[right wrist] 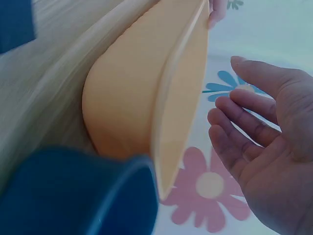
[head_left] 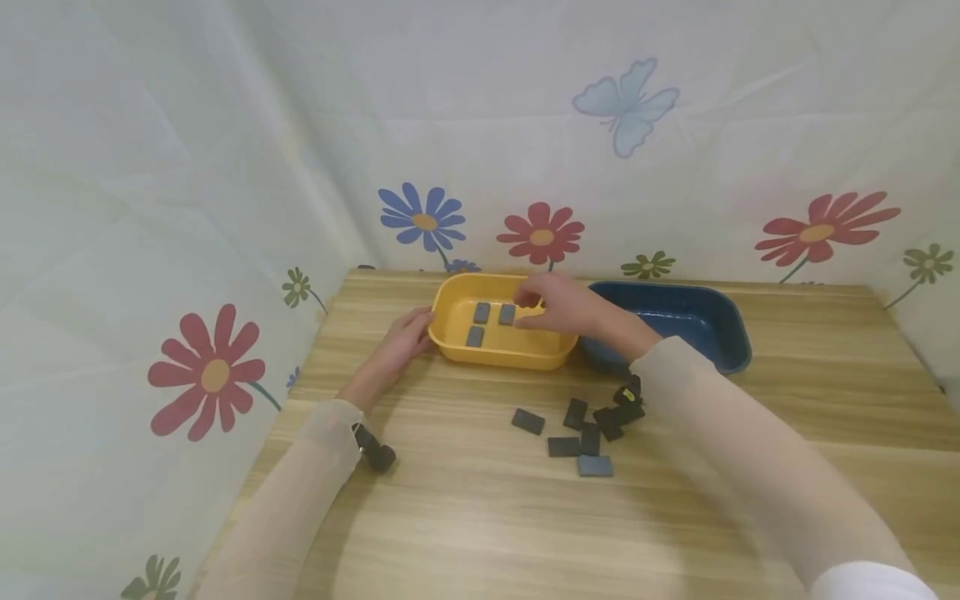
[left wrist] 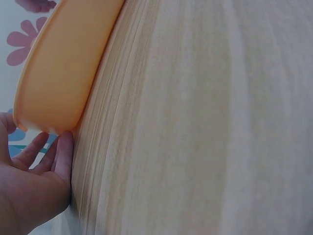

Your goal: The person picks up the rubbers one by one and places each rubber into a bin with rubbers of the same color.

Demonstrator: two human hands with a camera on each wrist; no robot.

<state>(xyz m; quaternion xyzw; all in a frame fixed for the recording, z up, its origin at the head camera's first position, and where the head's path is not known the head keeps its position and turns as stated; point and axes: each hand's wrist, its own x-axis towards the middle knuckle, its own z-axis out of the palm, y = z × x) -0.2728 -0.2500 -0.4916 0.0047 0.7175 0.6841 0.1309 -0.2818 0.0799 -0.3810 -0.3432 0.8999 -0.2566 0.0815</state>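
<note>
The yellow oblong plastic tray [head_left: 495,357] was best steadied at nine o'clock by the left hand [head_left: 402,342], relaxed and merely touching. Above three o'clock, the right hand [head_left: 567,306] was held parted, empty.

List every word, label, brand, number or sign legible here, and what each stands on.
No readable text in any view.
Yellow mark beside the right sleeve: too small to read.
Yellow tray, blue tray, tiles: no lettering visible.
Backdrop: printed flowers and butterfly, no words.

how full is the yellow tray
Only partly: three grey tiles lie inside the yellow tray in the head view; the right hand hides some of its floor.
</note>
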